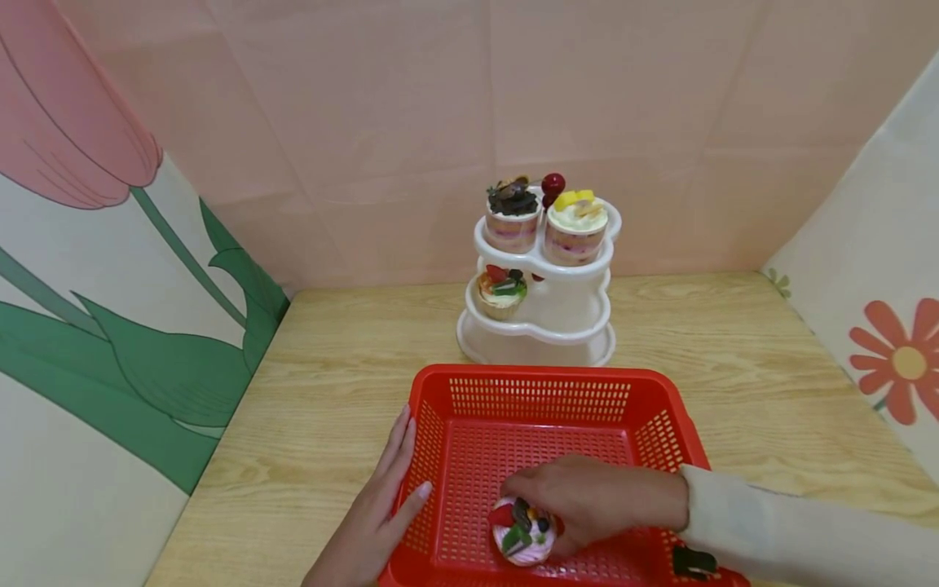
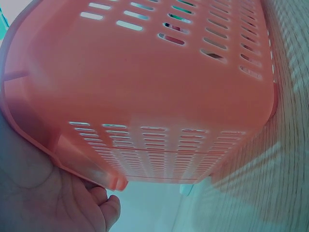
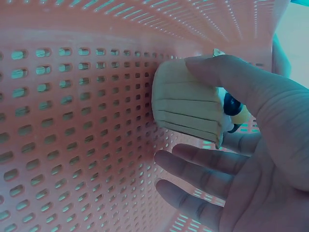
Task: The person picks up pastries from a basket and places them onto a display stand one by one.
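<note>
Inside the red plastic basket (image 1: 543, 372), my right hand (image 1: 587, 497) holds a cupcake (image 1: 525, 553) close to the perforated bottom. In the right wrist view its pale pleated wrapper (image 3: 186, 99) faces the camera, with the thumb pressed on one side. The other fingers spread below and behind it; part of their contact is hidden. Pink cream with red, green and dark fruit pieces tops it. My left hand (image 1: 376, 509) holds the basket's left rim, thumb over the inner side, fingers stretched along the outside. The left wrist view shows the palm (image 2: 43, 193) under that rim.
Behind the basket stands a white tiered stand (image 1: 568, 322). Its upper tier carries a chocolate-topped dessert cup (image 1: 512, 228), a yellow-topped dessert cup (image 1: 575, 240) and cherries (image 1: 553, 184). A fruit cupcake (image 1: 501, 297) sits one tier down. A wooden table (image 1: 352, 359) bears everything.
</note>
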Demonstrator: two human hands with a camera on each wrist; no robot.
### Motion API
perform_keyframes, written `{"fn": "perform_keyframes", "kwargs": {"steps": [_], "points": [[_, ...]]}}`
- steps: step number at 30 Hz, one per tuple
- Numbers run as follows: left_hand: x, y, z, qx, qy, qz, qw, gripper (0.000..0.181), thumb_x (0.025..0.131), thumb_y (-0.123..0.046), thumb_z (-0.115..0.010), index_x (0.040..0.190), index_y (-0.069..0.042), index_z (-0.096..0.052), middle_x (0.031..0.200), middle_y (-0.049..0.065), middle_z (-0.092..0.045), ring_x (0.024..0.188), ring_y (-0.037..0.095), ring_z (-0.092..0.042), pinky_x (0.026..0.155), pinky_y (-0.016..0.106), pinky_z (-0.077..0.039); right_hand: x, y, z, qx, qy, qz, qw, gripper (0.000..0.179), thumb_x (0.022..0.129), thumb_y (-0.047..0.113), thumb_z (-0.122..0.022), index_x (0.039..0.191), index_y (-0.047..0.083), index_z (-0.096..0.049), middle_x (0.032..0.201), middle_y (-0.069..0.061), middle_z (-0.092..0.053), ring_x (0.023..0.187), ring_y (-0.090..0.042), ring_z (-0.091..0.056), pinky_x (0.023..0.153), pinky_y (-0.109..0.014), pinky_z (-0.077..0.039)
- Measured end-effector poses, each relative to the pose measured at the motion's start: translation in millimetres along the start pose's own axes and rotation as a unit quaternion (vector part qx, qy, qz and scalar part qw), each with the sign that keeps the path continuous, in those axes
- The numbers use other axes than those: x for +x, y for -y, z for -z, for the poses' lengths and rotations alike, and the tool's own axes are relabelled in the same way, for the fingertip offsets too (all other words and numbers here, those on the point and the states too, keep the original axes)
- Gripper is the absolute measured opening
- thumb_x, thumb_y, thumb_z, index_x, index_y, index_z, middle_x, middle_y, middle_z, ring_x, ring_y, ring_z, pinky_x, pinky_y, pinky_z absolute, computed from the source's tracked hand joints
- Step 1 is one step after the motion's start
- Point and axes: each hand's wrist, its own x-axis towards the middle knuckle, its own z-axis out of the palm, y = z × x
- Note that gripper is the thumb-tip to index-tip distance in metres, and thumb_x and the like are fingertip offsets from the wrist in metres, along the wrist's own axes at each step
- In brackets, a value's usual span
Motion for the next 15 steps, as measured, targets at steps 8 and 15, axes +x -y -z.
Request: {"fn": "perform_keyframes", "kwargs": {"steps": [8, 15], "points": [[0.6, -0.1, 0.0, 0.004, 0.003, 0.012, 0.9999, 0.074, 0.101, -0.059, -0.049, 0.161, -0.048, -0.007, 0.163, -0.034, 0.005, 0.154, 0.022, -0.014, 0.095, 0.042, -0.055, 0.2, 1.2, 1.4, 0.01, -0.031, 0.0, 0.9995, 0.058, 0.078, 0.032, -0.088, 0.127, 0.022, -0.058, 0.113, 0.018, -0.062, 0.093, 0.007, -0.057, 0.08, -0.018, -0.054], [1.1, 0.3, 0.0, 0.001, 0.0, 0.017, 0.9999, 0.074, 0.101, -0.059, -0.05, 0.161, -0.047, -0.007, 0.163, -0.034, 0.004, 0.153, 0.022, -0.016, 0.091, 0.039, -0.057, -0.6, -1.2, 8.9, 0.065, -0.032, -0.019, 0.9972, 0.063, 0.078, 0.032, -0.089, 0.132, 0.021, -0.058, 0.113, 0.02, -0.063, 0.094, 0.005, -0.059, 0.083, -0.02, -0.055]]}}
